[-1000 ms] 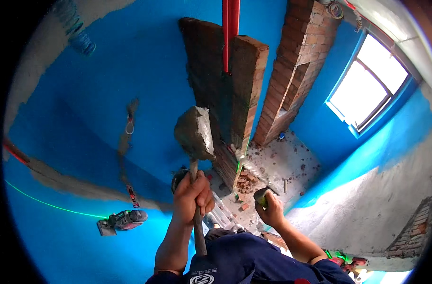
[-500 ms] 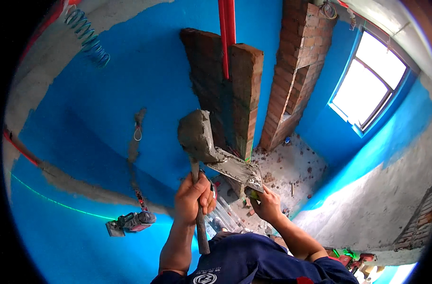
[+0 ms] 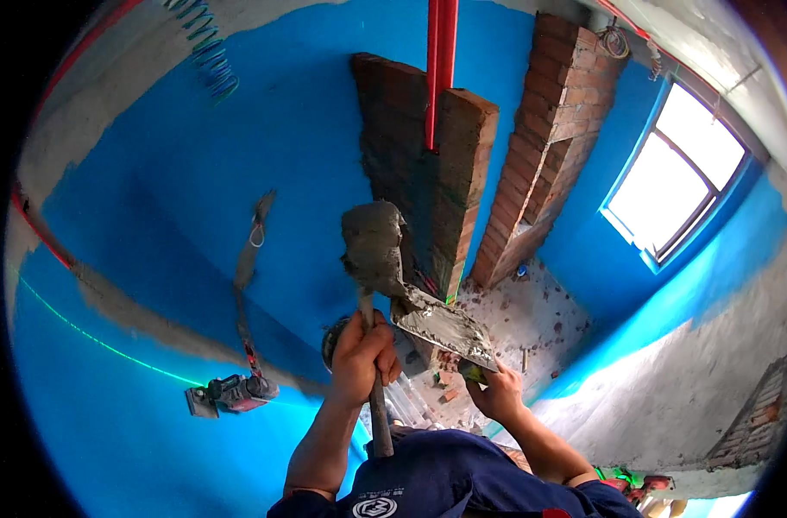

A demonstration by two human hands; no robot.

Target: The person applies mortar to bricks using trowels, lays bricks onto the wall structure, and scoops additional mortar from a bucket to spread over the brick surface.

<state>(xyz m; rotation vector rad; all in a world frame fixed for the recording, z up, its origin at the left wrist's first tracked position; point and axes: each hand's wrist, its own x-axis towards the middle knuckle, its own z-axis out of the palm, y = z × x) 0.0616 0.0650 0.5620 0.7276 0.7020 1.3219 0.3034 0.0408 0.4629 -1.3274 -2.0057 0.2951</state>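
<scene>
My left hand (image 3: 359, 358) is closed round the wooden handle of a small shovel held upright before my chest. Its blade (image 3: 372, 246) is coated with thick grey mortar. My right hand (image 3: 500, 393) grips a flat plastering trowel (image 3: 445, 328) by the handle, its fingers partly hidden under the plate. Wet mortar lies across the trowel's face. The trowel's far end touches or overlaps the lower right edge of the shovel blade; which of the two I cannot tell.
Ahead is a blue wall (image 3: 195, 190) with a short brick partition (image 3: 467, 173) and red upright strips (image 3: 441, 78). A brick column (image 3: 540, 155) stands near the window (image 3: 678, 173). Rubble litters the floor (image 3: 540, 319). A red-black device (image 3: 229, 393) is on the left by a green laser line.
The whole view has shifted slightly, so both tools appear further right. The trowel now shows more of its mortar-covered face, and the mortar on the shovel looks rougher. Both grips are unchanged.
</scene>
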